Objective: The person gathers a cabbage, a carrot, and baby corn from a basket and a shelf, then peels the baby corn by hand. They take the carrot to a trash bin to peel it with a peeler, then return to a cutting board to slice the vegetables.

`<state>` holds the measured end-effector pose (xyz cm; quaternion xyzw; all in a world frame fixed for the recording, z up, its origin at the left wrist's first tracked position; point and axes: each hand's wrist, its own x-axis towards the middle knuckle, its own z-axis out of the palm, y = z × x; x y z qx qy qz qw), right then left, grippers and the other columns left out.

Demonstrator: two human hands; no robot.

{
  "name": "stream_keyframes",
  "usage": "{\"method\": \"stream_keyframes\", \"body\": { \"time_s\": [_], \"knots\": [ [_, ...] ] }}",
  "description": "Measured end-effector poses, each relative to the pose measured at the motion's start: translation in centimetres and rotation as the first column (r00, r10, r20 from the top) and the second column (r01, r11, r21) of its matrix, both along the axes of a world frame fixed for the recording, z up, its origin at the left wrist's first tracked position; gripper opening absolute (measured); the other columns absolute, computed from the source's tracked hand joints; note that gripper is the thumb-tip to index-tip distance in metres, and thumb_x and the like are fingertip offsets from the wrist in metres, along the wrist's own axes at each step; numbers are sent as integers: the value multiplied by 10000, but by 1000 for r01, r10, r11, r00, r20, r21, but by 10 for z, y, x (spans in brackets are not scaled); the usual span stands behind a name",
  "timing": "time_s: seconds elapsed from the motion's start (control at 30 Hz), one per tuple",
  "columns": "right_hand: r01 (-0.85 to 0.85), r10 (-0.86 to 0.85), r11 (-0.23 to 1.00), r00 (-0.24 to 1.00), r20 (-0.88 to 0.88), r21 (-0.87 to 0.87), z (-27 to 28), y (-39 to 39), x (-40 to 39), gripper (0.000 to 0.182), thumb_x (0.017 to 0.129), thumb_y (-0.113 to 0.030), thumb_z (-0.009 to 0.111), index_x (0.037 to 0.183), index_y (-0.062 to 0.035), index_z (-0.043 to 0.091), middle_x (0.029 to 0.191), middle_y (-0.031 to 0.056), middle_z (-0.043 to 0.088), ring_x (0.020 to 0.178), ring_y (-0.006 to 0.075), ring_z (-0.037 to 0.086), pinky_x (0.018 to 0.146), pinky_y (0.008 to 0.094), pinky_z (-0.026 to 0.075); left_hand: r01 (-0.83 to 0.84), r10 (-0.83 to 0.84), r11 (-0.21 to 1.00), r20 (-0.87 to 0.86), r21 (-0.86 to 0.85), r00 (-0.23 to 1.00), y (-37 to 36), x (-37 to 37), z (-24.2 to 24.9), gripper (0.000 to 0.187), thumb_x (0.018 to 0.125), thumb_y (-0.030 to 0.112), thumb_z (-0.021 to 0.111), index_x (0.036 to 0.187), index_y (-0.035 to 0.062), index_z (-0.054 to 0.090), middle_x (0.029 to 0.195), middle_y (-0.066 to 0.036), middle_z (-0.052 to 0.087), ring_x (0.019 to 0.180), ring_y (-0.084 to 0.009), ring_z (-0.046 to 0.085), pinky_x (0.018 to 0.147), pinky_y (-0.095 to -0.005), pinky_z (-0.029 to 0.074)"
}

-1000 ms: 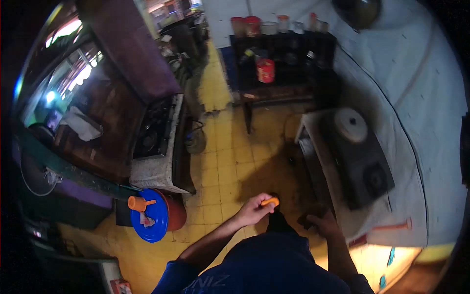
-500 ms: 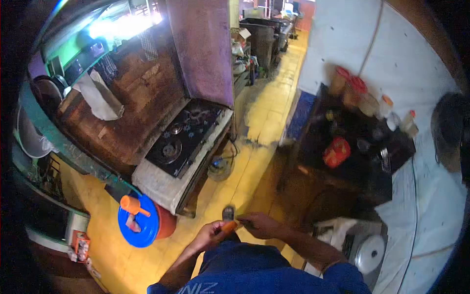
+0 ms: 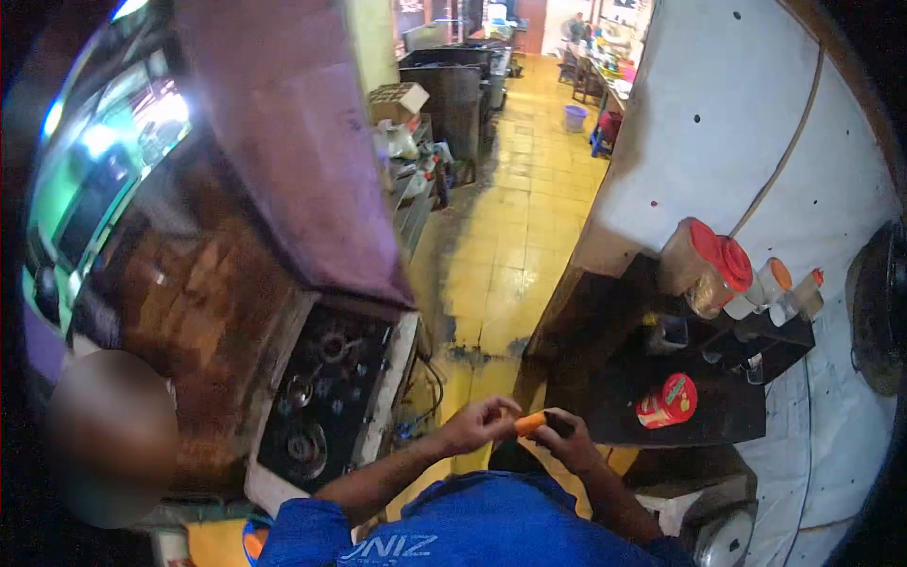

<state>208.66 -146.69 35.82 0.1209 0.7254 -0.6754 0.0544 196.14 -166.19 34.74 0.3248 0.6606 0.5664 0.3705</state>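
Observation:
My right hand (image 3: pixel 570 444) is closed around a short orange piece (image 3: pixel 531 422) that looks like a carrot. Something dark shows by its fingers, above the palm. My left hand (image 3: pixel 480 425) is just left of the piece, its thumb and fingers curled into a pinch with the fingertips right at the orange end. I cannot tell what, if anything, is between them. Both hands are in front of my blue shirt (image 3: pixel 482 515), above the yellow floor.
To the left is a black gas stove (image 3: pixel 321 397) beside a purple partition (image 3: pixel 302 170). A person's blurred head (image 3: pixel 113 439) is at far left. On the right, a dark table (image 3: pixel 605 387) bears a red tub (image 3: pixel 669 402) and jars with red lids (image 3: pixel 723 260). A yellow tiled aisle (image 3: pixel 510 198) runs ahead.
The view has turned, shifting the stove left and the blue-lidded bucket almost out of sight. The orange piece has passed from my left hand to my right. A person's head has appeared at left.

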Motion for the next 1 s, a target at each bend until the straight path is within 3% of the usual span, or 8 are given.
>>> {"method": "stream_keyframes", "body": {
  "time_s": [0.07, 0.1, 0.23, 0.3, 0.4, 0.67, 0.83, 1.0],
  "knots": [
    [126, -126, 992, 992, -1, -30, -15, 27, -41, 233, 893, -145, 611, 1049, 28, 608, 950, 82, 657, 859, 143, 632, 789, 291, 509, -91, 60, 994, 388, 62, 920, 35, -65, 16, 340, 872, 79, 579, 1201, 64, 494, 739, -4, 489, 726, -143, 576, 658, -285, 531],
    [208, -210, 965, 978, 6, -161, -23, 41, -65, 230, 886, -145, 614, 1040, 26, 613, 951, 81, 657, 857, 152, 635, 788, 292, 510, -152, -84, 930, 596, 335, 798, 52, -106, -25, 527, 801, -47, 540, 1279, 99, 373, 904, -44, 493, 804, -160, 582, 721, -341, 566],
    [305, -305, 931, 952, 29, -200, -53, 111, -174, 237, 872, -135, 614, 1046, 27, 615, 962, 100, 663, 852, 165, 642, 796, 289, 513, -284, -38, 859, 606, 426, 794, 124, -232, -5, 558, 829, -75, 478, 1316, 67, 245, 1115, -89, 429, 931, -202, 565, 788, -358, 533],
    [284, -300, 917, 954, -11, -281, -34, 127, -221, 244, 875, -116, 600, 1073, 26, 607, 967, 107, 674, 844, 152, 643, 801, 284, 510, -284, 189, 902, 293, 326, 937, 149, -285, 13, 623, 816, -93, 507, 1315, 105, 190, 1172, -113, 391, 997, -234, 583, 843, -369, 523],
    [218, -245, 915, 969, -39, -341, -14, 159, -307, 235, 878, -106, 593, 1075, 21, 609, 976, 101, 678, 849, 143, 635, 790, 271, 503, -244, 207, 875, 133, 419, 969, 184, -353, 50, 649, 805, -116, 527, 1311, 138, 211, 1171, -124, 400, 1046, -229, 593, 870, -343, 513],
    [338, -357, 910, 933, -39, -238, -21, 218, -477, 218, 891, -98, 571, 1065, 34, 573, 983, 113, 634, 860, 178, 631, 798, 319, 528, -184, 68, 827, 231, 532, 971, 285, -561, 38, 535, 822, -112, 559, 1282, 87, 369, 1123, -113, 527, 1052, -213, 605, 709, -268, 538],
    [730, -821, 461, 567, 71, -505, -32, 261, -585, 151, 893, -71, 574, 1019, -2, 618, 844, 76, 658, 711, 157, 632, 721, 290, 541, -240, 104, 925, 412, 294, 905, 355, -714, 3, 298, 864, 27, 587, 1154, 40, 519, 1019, -72, 568, 814, -165, 627, 607, -274, 526],
    [784, -836, 469, 543, 82, -408, -19, 323, -690, 155, 900, -88, 577, 1021, -3, 623, 820, 47, 650, 740, 149, 631, 718, 290, 533, 58, -54, 998, 354, -2, 934, 418, -817, -28, 274, 906, 137, 564, 1164, 46, 538, 893, -38, 553, 743, -130, 572, 587, -246, 482]
  ]
}}
